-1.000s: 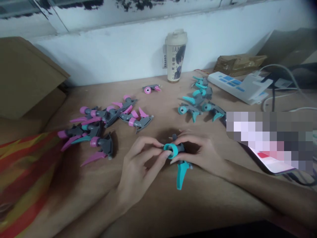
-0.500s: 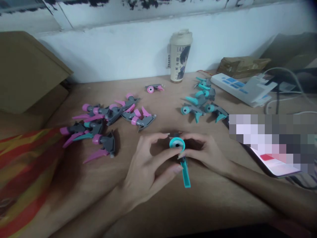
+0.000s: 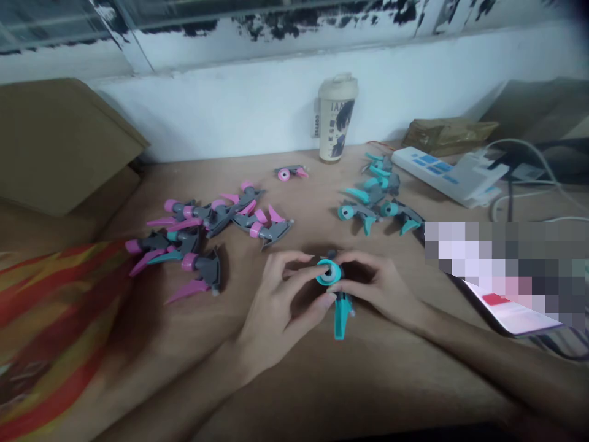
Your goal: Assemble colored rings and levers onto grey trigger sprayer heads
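Note:
Both my hands hold one teal and grey spray-trigger head (image 3: 335, 288) just above the wooden table (image 3: 322, 380). My left hand (image 3: 280, 301) pinches its round teal collar from the left with thumb and fingers. My right hand (image 3: 377, 288) grips the grey body from the right. The teal trigger lever hangs down toward me. The collar's open end faces the camera.
A pile of pink and grey trigger heads (image 3: 202, 230) lies to the left, with one pink head (image 3: 289, 173) alone at the back. Teal ones (image 3: 377, 199) lie at the right. A coffee cup (image 3: 337, 120), a power strip (image 3: 453, 175), cardboard (image 3: 59, 147) and a striped cloth (image 3: 50, 319) surround them.
The trigger head has been turned in my hands so its lever points more straight down, and my left fingers have closed tighter on the collar. The view has shifted slightly.

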`<state>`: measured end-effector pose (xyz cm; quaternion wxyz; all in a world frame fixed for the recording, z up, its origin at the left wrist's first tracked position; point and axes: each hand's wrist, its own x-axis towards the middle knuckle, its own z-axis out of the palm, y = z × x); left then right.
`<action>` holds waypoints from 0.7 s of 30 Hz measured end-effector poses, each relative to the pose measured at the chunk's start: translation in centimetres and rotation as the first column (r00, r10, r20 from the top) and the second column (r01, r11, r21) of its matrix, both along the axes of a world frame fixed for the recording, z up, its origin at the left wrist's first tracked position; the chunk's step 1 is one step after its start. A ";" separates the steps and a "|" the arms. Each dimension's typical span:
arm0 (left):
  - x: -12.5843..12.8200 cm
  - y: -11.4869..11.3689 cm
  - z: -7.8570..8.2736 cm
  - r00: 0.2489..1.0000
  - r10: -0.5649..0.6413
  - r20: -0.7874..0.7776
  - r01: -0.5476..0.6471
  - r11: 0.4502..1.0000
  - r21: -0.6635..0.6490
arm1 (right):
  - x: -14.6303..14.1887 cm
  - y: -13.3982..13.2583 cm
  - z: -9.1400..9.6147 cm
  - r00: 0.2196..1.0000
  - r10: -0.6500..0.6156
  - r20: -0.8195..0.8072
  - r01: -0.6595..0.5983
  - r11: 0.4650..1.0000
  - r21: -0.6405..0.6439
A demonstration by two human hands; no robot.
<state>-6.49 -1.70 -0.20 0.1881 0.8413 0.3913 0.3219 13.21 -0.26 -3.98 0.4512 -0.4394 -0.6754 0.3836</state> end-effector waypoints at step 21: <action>-12.9 3.7 3.8 0.616 0.646 -0.450 -0.563 0.761 0.322 | 5.6 11.5 8.6 0.639 -0.311 0.703 0.049 0.929 0.367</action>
